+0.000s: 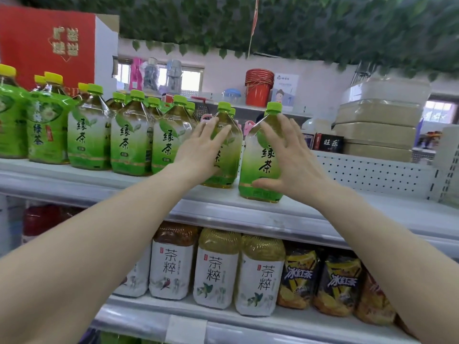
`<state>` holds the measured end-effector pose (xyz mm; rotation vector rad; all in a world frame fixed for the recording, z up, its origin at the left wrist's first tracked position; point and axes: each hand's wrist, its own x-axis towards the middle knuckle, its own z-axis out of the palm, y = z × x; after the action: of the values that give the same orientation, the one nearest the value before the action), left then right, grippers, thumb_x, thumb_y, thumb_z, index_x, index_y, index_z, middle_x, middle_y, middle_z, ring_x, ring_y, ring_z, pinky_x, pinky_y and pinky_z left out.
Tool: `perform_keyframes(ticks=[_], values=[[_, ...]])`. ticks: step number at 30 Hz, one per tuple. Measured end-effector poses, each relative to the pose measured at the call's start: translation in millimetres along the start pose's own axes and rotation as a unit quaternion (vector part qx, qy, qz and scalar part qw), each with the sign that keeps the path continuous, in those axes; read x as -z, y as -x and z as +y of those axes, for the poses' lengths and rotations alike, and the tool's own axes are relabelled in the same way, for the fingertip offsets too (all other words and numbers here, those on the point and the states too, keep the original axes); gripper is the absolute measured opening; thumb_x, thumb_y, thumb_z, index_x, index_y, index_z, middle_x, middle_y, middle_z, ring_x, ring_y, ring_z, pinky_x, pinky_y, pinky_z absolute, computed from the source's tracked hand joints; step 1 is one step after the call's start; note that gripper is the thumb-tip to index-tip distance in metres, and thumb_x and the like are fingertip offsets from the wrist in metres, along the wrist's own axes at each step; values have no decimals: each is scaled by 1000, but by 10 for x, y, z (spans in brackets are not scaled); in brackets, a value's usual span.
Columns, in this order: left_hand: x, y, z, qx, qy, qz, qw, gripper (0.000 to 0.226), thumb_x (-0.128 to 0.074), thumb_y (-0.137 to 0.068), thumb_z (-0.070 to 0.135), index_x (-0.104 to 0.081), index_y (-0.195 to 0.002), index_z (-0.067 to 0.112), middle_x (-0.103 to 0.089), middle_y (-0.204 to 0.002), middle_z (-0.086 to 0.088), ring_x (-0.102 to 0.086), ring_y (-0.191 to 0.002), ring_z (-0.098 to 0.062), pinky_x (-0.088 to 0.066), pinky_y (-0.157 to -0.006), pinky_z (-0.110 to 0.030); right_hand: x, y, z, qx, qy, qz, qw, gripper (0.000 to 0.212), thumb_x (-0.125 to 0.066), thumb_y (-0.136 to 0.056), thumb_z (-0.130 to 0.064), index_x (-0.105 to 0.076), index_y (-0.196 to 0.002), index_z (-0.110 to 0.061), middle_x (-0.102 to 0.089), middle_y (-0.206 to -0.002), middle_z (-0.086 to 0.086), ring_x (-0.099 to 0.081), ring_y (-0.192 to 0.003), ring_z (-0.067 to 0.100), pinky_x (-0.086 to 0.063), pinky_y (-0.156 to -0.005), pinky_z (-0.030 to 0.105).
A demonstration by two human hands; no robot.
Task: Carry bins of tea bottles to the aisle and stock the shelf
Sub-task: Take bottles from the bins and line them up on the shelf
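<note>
On the top shelf (352, 204), at the right end of the green tea row (129, 142), I've got both hands at the last two bottles. So it's the stocking step, not carrying; no bin in view. L hand (198, 147) lies flat w/ fingers straight against the front of the second bottle (229, 167), nothing gripped. R hand (290, 160) is spread wide beside the end bottle (263, 157): fingertips up by its shoulder under the green cap, thumb low near the bottom of the label. It's apart, not clamped, and I can't tell for sure whether the fingertips touch or sit just off the plastic. Both bottles stand upright, labels facing me. The end bottle sits nearer the shelf lip than the second bottle, so the front line isn't even. My read: placing's done for these two & I'm on squaring up. Next move prob. calls for a light push straight back on the end bottle, low on its body so it slides & doesn't tip, till it lines up w/ its neighbour. White shelf surface shows to its right, in front of the perforated back panel (372, 170), so I reckon more bottles fit, meaning a trip to a bin. Lower shelf (293, 319) holds white-label tea bottles (216, 269) & dark-and-yellow bottles (298, 279), not my concern rn.
</note>
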<state>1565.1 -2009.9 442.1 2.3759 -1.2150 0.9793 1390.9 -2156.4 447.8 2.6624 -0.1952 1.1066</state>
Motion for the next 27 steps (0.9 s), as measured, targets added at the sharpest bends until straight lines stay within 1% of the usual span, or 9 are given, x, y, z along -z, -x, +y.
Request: perform_keyframes(ticks=[2, 4, 6, 9, 15, 21, 25, 27], values=[[-18, 1, -3, -1, -2, -8, 1000, 116, -84, -76, 31, -2, -158, 31, 5, -166, -3, -2, -153, -32, -26, -119, -50, -83, -11, 17, 5, 33, -29, 999, 122, -76, -72, -61, 5, -158, -30, 20, -164, 4, 17, -151, 29, -5, -122, 47], [-40, 19, -9, -3, -5, -9, 1000, 118, -84, -76, 33, 1, -158, 30, 8, -166, -3, -1, -153, -32, -26, -119, -50, -126, -31, 42, 0, 41, -35, 999, 122, -74, -73, -60, 6, -158, -28, 23, -163, 5, 19, -151, 30, -1, -121, 44], [-57, 37, -3, -3, -6, -7, 1000, 119, -84, -76, 34, 2, -158, 30, 9, -166, -3, 0, -153, -31, -27, -119, -49, -160, -57, 56, -4, 42, -36, 998, 121, -74, -73, -58, 5, -159, -27, 22, -163, 8, 17, -151, 33, -2, -121, 45], [-56, 35, 13, 4, -1, -5, 1000, 121, -85, -73, 34, 1, -158, 31, 9, -166, 0, 0, -153, -30, -27, -118, -51, -244, -131, 94, -14, 44, -44, 998, 120, -75, -74, -55, 5, -159, -25, 22, -163, 10, 17, -150, 35, -3, -122, 49], [-72, 10, 5, 14, -4, -2, 1000, 121, -86, -72, 35, -1, -158, 33, 9, -166, 2, -1, -153, -28, -33, -115, -51, -422, -301, 233, -20, 62, -55, 996, 120, -74, -76, -56, 8, -158, -24, 20, -163, 11, 14, -150, 38, -4, -122, 52], [-76, 15, 39, 22, -11, -2, 1000, 122, -86, -71, 34, -1, -157, 33, 9, -166, 2, -2, -153, -28, -35, -114, -52, -503, -344, 308, -7, 82, -48, 995, 120, -73, -75, -59, 4, -158, -21, 15, -163, 16, 8, -149, 45, -9, -121, 58], [-61, 77, 34, 26, -33, -22, 999, 120, -84, -76, 33, 5, -158, 33, 15, -165, 2, 3, -153, -29, -37, -113, -53, -493, -345, 289, -12, 76, -61, 995, 120, -74, -75, -58, 4, -158, -22, 17, -163, 12, 10, -149, 44, -11, -120, 58], [-38, 141, -3, 13, -41, -34, 998, 115, -80, -80, 31, 5, -158, 32, 17, -165, 2, 2, -153, -30, -38, -112, -54, -466, -336, 257, -18, 61, -66, 996, 119, -76, -76, -55, 5, -158, -24, 18, -164, 10, 11, -149, 43, -13, -119, 57]])
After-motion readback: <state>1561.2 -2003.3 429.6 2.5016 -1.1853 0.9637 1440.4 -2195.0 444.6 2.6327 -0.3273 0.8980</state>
